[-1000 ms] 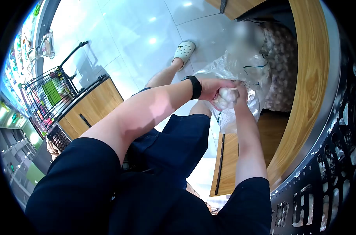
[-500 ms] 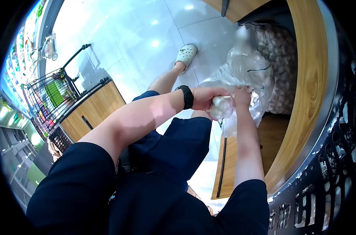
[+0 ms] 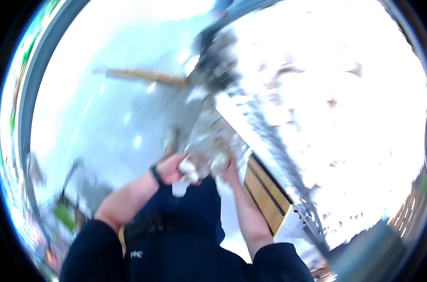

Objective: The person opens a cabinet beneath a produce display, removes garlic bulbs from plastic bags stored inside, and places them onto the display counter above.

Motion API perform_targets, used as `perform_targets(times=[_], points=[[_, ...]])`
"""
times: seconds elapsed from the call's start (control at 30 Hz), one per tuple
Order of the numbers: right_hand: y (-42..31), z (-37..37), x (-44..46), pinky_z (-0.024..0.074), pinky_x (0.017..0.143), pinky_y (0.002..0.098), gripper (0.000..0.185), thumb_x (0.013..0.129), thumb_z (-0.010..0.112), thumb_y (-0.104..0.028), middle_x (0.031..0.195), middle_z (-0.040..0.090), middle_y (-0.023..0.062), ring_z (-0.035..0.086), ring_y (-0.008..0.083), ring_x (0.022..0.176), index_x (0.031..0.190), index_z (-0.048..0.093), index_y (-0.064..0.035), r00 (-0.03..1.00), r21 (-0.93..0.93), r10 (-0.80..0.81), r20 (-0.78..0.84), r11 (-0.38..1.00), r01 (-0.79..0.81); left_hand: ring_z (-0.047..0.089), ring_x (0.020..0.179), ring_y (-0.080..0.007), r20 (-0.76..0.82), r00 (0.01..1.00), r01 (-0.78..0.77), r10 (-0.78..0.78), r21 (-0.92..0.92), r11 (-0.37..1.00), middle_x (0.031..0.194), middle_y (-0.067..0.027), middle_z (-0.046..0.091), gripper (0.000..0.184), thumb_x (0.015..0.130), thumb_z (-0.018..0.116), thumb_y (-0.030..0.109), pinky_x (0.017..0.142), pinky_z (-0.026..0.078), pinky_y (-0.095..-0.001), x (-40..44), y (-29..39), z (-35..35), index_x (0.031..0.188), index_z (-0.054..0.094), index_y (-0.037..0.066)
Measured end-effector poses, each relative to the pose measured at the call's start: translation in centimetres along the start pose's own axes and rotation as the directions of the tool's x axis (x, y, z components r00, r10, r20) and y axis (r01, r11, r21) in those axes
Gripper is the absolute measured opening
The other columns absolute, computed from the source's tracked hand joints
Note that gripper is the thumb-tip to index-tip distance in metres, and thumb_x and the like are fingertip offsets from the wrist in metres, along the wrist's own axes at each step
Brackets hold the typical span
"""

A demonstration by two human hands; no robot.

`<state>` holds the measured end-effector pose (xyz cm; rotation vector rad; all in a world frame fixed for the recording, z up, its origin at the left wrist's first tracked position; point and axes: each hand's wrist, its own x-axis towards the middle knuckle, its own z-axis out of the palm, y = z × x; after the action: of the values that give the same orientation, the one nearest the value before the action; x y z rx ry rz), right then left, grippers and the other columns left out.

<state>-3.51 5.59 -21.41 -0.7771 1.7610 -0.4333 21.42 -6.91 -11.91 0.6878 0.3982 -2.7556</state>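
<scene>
The picture is smeared by motion. My left hand [image 3: 170,169], with a dark band on its wrist, is closed around white garlic bulbs [image 3: 189,169] at the front of my body. A clear plastic bag [image 3: 205,134] hangs just beside it, with pale bulbs showing through its side. My right hand [image 3: 230,170] grips the right side of this bag, its fingers partly hidden by the plastic. Both hands are close together above my dark shorts.
A large, overexposed heap of pale bulbs [image 3: 345,141] fills the display on the right, above a wooden cabinet [image 3: 269,195]. A wooden panel [image 3: 145,75] sticks out ahead over the shiny floor [image 3: 110,117]. A blurred shopping cart [image 3: 67,211] stands at left.
My view has swung up and right, so the display heap now shows. The bag has been lifted from beside the low sack, and both hands have come up in front of me.
</scene>
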Motion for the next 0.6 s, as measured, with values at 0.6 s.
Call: perform_targets(times=[0.6], points=[[-26.3, -51.1, -23.6, 0.0434, 0.099, 0.0372, 0.082, 0.069, 0.077, -0.021, 0.133, 0.050, 0.0187, 0.052, 0.0282, 0.120, 0.140, 0.036, -0.0077, 0.314, -0.363, -0.471, -0.825, 0.866, 0.344, 0.050, 0.088, -0.0275, 0.145, 0.956, -0.293, 0.255, 0.490, 0.821, 0.108, -0.0132, 0.052, 0.071, 0.089, 0.031, 0.068, 0.070, 0.042, -0.0412, -6.8, -2.9, 28.0, 0.118, 0.053, 0.007]])
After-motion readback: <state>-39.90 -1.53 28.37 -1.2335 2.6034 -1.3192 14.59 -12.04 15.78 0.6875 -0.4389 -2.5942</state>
